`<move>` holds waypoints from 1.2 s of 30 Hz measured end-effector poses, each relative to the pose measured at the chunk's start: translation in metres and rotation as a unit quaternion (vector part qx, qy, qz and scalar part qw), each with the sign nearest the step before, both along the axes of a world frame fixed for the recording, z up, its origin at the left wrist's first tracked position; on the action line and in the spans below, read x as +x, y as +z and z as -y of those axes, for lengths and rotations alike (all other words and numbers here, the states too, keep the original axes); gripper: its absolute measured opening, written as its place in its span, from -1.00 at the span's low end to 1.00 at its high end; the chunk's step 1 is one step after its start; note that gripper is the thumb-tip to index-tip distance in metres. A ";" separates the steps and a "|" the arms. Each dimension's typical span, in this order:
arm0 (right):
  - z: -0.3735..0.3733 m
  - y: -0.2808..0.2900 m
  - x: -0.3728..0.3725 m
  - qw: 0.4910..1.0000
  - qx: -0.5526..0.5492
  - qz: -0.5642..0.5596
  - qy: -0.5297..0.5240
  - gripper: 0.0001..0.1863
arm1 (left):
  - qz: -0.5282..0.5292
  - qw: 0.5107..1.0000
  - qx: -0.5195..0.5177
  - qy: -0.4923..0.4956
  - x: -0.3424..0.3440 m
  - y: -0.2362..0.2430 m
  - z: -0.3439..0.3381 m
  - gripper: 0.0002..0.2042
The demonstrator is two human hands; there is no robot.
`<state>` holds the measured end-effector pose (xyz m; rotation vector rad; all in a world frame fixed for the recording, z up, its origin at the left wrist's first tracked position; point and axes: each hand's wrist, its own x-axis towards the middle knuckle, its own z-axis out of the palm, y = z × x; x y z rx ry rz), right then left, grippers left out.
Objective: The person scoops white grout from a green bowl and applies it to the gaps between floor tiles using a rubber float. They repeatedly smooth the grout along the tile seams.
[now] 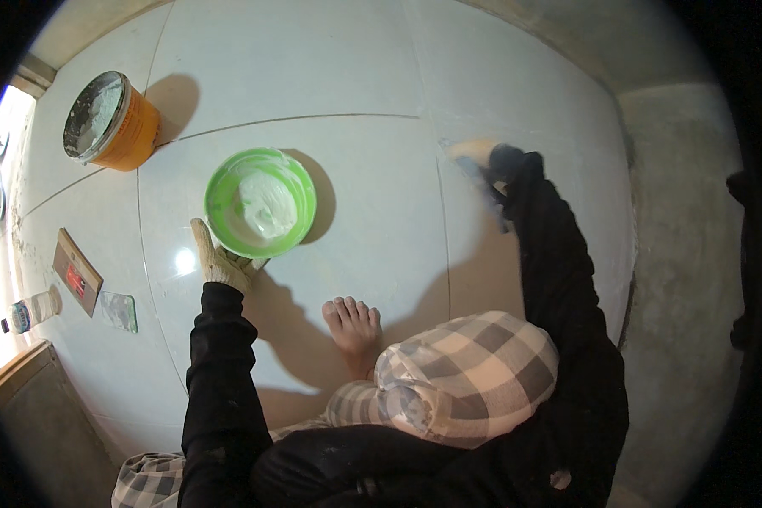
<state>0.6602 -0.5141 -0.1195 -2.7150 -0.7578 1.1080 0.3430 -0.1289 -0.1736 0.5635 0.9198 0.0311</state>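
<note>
A bright green bowl (pixel 303 201) with white paste inside tilts slightly over the pale tiles. My left hand (pixel 224 264), in a cream work glove, grips its near-left side, thumb up along the outside and fingers partly hidden beneath the bowl. Off to the right, my right hand (pixel 474 152) is smeared by motion near a tile joint. A thin, bluish-grey flat tool (pixel 493 193) extends from that hand, close to the floor; its exact kind is too blurred to make out.
An orange bucket (pixel 131 135) with whitish residue stands far left. Nearer lie a brown box (pixel 78 273), a flat greenish-clear piece (pixel 118 311) and a clear bottle (pixel 35 311). My bare foot (pixel 352 326) rests on the tiles (pixel 364 152). A grey wall (pixel 681 212) borders the right.
</note>
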 end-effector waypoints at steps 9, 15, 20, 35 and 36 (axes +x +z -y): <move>-0.010 -0.015 -0.080 0.949 -0.198 0.005 0.246 -0.43 | 0.013 1.000 -0.003 0.007 0.009 -0.022 -0.010 -0.02; -0.052 0.051 -0.084 0.958 -0.102 0.052 0.265 -0.28 | 0.122 0.978 0.106 -0.129 0.010 -0.030 -0.016 -0.31; -0.124 0.082 -0.118 0.918 0.047 0.188 0.346 -0.39 | 0.196 0.967 -0.002 -0.164 0.019 -0.008 -0.014 -0.36; -0.197 0.045 -0.163 0.918 0.034 0.226 0.323 -0.46 | 0.186 0.970 0.071 -0.137 0.022 0.013 0.050 -0.46; -0.195 0.042 -0.161 0.940 0.002 0.171 0.294 -0.45 | 0.195 0.969 0.081 -0.132 0.023 0.015 0.054 -0.45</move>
